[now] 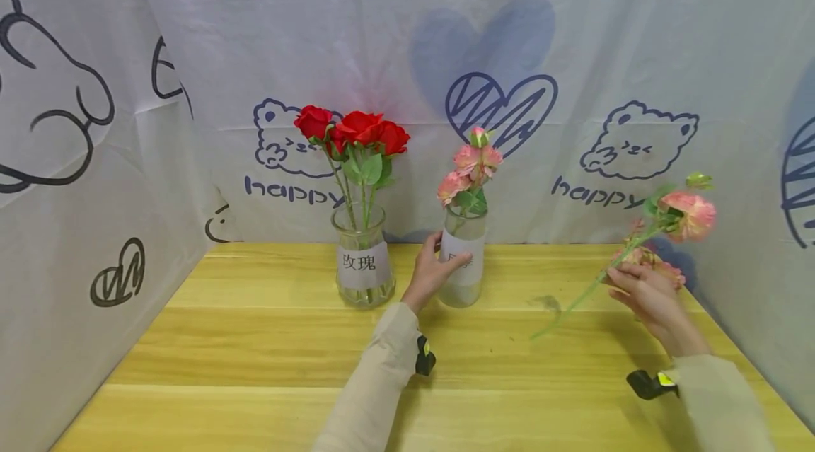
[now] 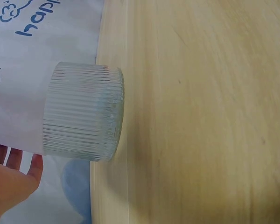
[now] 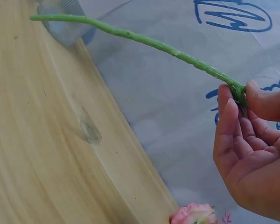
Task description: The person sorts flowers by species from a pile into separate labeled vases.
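My left hand (image 1: pixel 433 271) is at a ribbed glass vase (image 2: pixel 84 112), its thumb over the white paper label (image 1: pixel 455 261) and its fingers at the left side. Pink flowers (image 1: pixel 474 162) with a small bud and green leaves stand in this vase. To the right, my right hand (image 1: pixel 652 300) pinches the green stem (image 3: pixel 163 46) of another pink flower (image 1: pixel 690 215) between thumb and fingertips. That stem slants down to the left, its bare end toward the vase. More pink blooms (image 1: pixel 668 271) show behind the right hand, partly hidden by it.
Left of the held vase stands a second glass vase (image 1: pixel 364 296) with red roses (image 1: pixel 359 128) and a white label. Both stand near the back edge of the yellow wooden table (image 1: pixel 267 346). A printed cloth (image 1: pixel 382 35) hangs behind and along the sides.
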Demonstrator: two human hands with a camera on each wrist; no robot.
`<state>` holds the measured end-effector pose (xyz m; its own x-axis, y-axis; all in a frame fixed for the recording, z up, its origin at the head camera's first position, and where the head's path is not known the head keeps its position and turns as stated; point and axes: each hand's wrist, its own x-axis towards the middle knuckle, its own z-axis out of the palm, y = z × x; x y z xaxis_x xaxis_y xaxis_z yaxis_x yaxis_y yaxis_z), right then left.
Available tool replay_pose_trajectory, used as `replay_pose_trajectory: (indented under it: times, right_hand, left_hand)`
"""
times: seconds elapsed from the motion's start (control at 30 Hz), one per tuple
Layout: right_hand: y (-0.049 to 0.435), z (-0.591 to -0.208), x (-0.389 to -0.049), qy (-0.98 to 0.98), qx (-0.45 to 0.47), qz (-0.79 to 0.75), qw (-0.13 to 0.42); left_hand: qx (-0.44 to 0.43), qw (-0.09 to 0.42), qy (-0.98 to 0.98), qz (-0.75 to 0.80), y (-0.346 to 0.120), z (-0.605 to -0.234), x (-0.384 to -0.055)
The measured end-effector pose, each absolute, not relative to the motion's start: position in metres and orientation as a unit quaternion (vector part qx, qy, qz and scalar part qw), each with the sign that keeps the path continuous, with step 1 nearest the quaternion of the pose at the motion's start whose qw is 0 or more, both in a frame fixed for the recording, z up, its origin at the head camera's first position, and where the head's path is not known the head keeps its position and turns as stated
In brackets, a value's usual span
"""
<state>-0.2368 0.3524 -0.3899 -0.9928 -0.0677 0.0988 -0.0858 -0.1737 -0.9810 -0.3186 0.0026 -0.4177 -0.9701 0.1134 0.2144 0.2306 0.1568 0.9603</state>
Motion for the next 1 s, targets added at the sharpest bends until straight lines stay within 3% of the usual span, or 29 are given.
replay_pose_trajectory:
  times: [0.67, 1.0]
  right_hand:
    - [0.341, -0.382, -0.252, -0.697, -0.034, 0.713, 0.072]
    - [0.329, -0.359, -0.256, -0.673, -0.094, 0.725, 0.113]
  left_hand:
    - [-0.092, 0.032, -0.757, -0.646, 0.003, -0.421, -0.322]
    - [-0.102, 0.036, -0.753, -0.649, 0.002, -0.419, -0.320]
